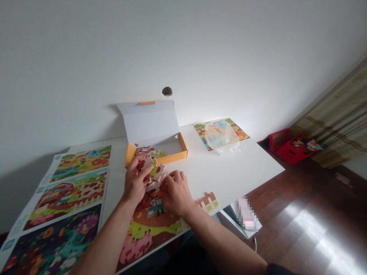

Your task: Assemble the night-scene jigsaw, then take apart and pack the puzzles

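Several jigsaw puzzle pieces (158, 172) with brown, white and green print are gripped in my left hand (135, 179), just in front of the box. Below it lies a partly joined farm puzzle (151, 221) with pink pigs and a figure by a barn. My right hand (177, 193) is over the puzzle's upper right part, fingers curled down against it; whatever is under the fingertips is hidden. A separate puzzle section with a white fence (210, 202) sits beside my right wrist. The orange box (172, 156) stands open behind, with more pieces inside.
A sheet with three printed scenes (71, 191) covers the table's left side. At the back right, a clear plastic bag (223, 137) rests on a colourful picture card (200, 131). A red box (292, 151) stands on the floor at right. The white table (252, 164) meets the wall behind.
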Motion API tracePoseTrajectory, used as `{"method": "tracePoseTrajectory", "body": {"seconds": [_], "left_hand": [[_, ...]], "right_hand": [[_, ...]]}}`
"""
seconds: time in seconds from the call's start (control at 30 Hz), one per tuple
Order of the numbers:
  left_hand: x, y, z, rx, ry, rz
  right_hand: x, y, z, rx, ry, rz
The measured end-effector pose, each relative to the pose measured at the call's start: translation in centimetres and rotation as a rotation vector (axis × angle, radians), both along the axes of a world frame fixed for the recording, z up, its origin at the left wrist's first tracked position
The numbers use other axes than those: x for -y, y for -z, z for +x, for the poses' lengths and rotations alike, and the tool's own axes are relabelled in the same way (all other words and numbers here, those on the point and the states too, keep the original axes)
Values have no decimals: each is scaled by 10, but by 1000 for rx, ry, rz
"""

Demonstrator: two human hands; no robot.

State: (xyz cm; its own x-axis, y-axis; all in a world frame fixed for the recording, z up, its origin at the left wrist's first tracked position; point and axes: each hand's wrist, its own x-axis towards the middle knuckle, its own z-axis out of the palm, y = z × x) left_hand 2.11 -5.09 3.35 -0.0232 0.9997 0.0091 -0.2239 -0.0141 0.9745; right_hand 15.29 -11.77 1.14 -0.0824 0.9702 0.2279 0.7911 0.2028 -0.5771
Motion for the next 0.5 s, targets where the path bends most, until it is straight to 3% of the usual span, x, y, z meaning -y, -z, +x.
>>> {"method": "tracePoseTrajectory", "body": {"seconds": [0.13, 0.33, 0.5], "left_hand": [[-1, -2, -4, 10, -49, 46], [-6, -7, -17, 47, -154, 109], [-3, -6, -18, -32, -170, 139]], "right_hand": [[-1, 2, 3, -197, -52, 2], [2, -2, 3, -379, -5, -5], [2, -6, 2, -509, -39, -114]]}}
